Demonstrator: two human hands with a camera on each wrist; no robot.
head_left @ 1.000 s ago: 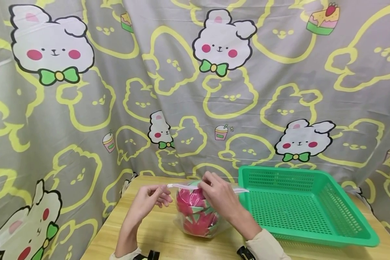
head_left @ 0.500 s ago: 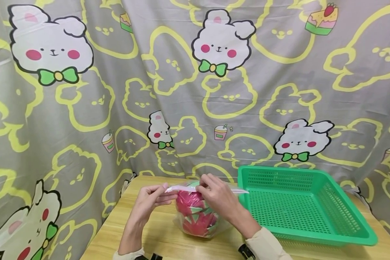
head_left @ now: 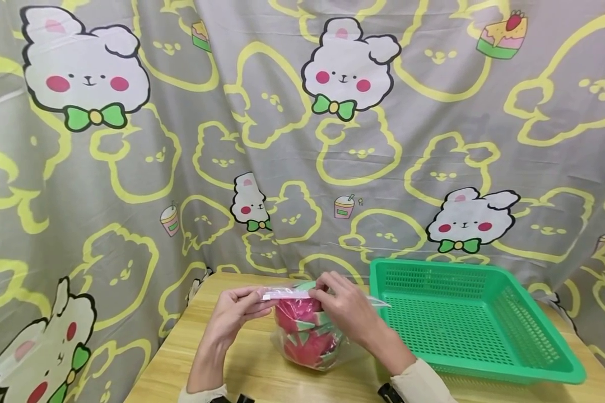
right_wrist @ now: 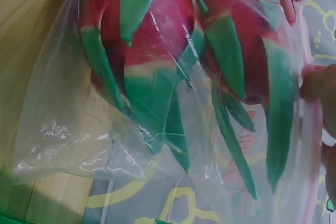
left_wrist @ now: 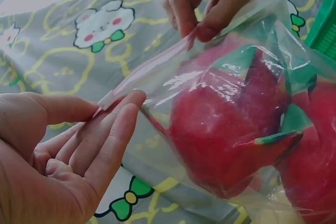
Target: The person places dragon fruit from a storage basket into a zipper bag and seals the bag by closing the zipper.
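Note:
A clear zip-lock bag (head_left: 310, 358) stands on the table with dragon fruits (left_wrist: 220, 114) inside, pink-red with green scales. My left hand (head_left: 239, 307) pinches the left end of the bag's zip strip between thumb and fingers, as the left wrist view shows closely. Further along the same strip, my right hand (head_left: 345, 305) pinches it between thumb and forefinger. The strip's right end sticks out past the right hand. In the right wrist view two dragon fruits (right_wrist: 152, 40) lie side by side behind the plastic, their green tips (right_wrist: 281, 119) toward the bag's side.
A green perforated plastic basket (head_left: 539, 364) stands to the right of the bag on the wooden table (head_left: 257, 364). Behind and to the left hangs a grey curtain (head_left: 292, 151) with cartoon rabbits.
My left hand has gone from loose fingers beside the strip's end to pinching it. The right hand keeps its pinch and has shifted slightly. The bag stays in place.

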